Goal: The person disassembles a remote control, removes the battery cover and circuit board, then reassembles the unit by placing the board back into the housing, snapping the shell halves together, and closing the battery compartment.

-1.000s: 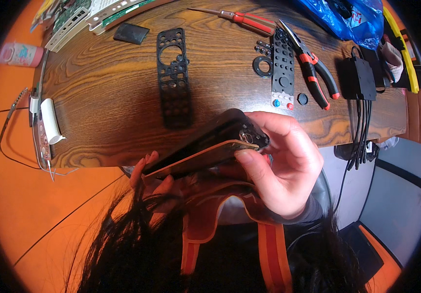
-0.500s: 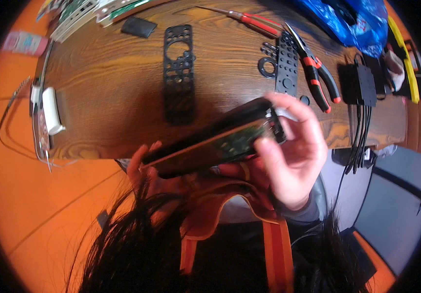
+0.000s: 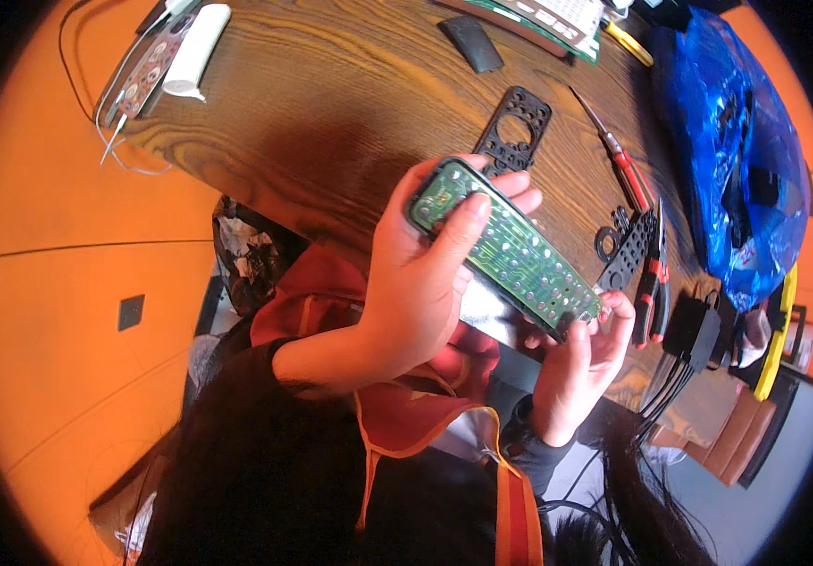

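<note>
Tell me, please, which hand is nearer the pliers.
Right. The right hand is left of the pliers; the left hand is farther left, at the upper end of the circuit board.

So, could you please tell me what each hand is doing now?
Left hand: holding the green circuit board, thumb on its face.
Right hand: holding the board's other end.

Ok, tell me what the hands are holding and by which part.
A black-rimmed green circuit board: the left hand grips its upper-left end, thumb over the face; the right hand holds its lower-right end.
</note>
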A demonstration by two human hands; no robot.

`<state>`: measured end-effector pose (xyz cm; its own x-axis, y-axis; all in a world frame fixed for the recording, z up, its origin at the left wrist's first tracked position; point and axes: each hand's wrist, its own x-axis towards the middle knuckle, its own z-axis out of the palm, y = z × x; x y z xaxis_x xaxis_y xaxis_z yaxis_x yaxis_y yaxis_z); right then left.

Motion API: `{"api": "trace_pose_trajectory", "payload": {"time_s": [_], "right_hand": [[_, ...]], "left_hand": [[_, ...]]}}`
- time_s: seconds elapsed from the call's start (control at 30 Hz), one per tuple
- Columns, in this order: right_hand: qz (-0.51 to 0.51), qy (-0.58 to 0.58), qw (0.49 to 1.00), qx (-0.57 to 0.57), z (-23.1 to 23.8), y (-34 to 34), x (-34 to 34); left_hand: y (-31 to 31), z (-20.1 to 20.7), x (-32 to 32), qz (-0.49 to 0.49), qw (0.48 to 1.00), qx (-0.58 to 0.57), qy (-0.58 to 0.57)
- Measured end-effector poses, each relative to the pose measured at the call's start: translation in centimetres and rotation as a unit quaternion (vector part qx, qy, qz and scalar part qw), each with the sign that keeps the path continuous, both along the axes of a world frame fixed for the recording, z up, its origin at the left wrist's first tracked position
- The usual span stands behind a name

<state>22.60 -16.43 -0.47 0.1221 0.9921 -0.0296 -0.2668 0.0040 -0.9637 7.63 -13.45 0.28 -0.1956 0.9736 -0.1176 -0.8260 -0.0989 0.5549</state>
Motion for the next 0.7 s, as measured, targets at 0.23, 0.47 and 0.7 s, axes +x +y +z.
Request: {"api": "trace_pose_trajectory", "payload": {"time_s": [0.23,0.47,0.7], "right_hand": [[-0.015,-0.072,0.997,-0.037,-1.0,0.1,0.3],[-0.005,0.001,1.000,-0.027,0.2,-0.3,-0.6],[-0.011,-0.437,0.799,0.413,0.6,1.4,0.4]], "left_hand": [[0.2,0.0,-0.1,-0.012,0.999,0.015,0.032],[0.5,-0.3,-0.6,-0.024,0.998,0.021,0.054],[-0.8,1.4,-0.4,-0.177,0.981,-0.057,-0.046]]}}
